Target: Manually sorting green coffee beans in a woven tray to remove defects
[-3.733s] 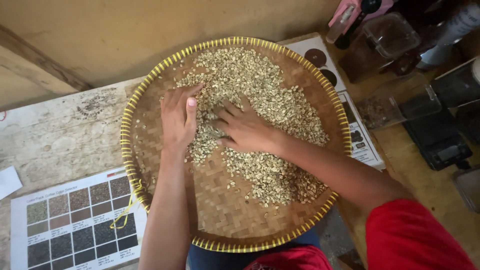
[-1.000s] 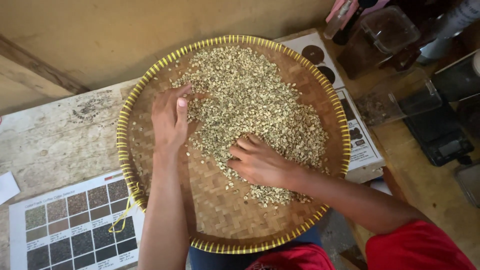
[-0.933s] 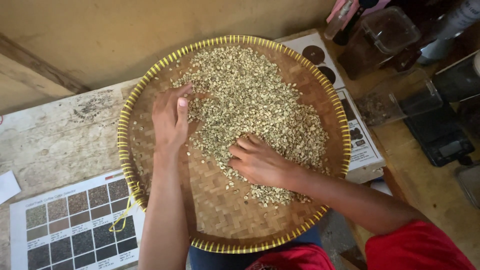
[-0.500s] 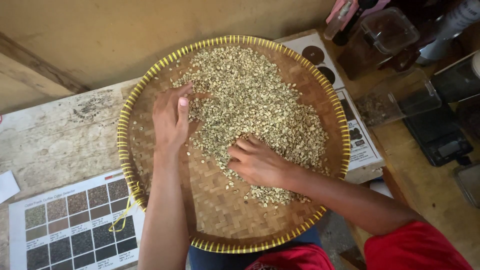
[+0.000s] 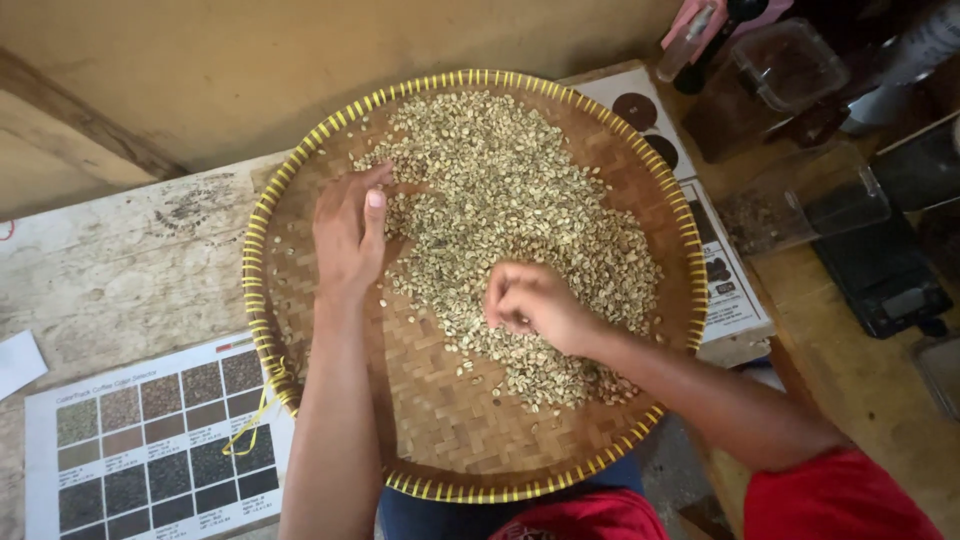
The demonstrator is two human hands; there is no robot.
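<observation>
Pale green coffee beans [image 5: 500, 190] heaped in round woven bamboo tray [image 5: 450, 440] with yellow-bound rim, heap running from upper middle down toward lower right. Right hand [image 5: 535, 305] over lower part of heap, grip curled shut with fingertips pinched together; a bean inside likely, too small to tell. Beans directly under and all round that hand, bulk of heap up and away from it. Left hand [image 5: 350, 235] flat at heap's left edge, grip released, fingers spread and resting on beans. Right hand nearer heap centre. Bare weave on tray's left and lower part. Tray on worn wooden desk [image 5: 120, 270]. Printed colour chart [image 5: 160, 440] of bean swatches lower left, second printed sheet [image 5: 715, 270] tucked under tray's right rim. Clear plastic containers [image 5: 800, 195] upper right, dark matter inside, contents unclear. Black scale [image 5: 885, 275] beside them.
</observation>
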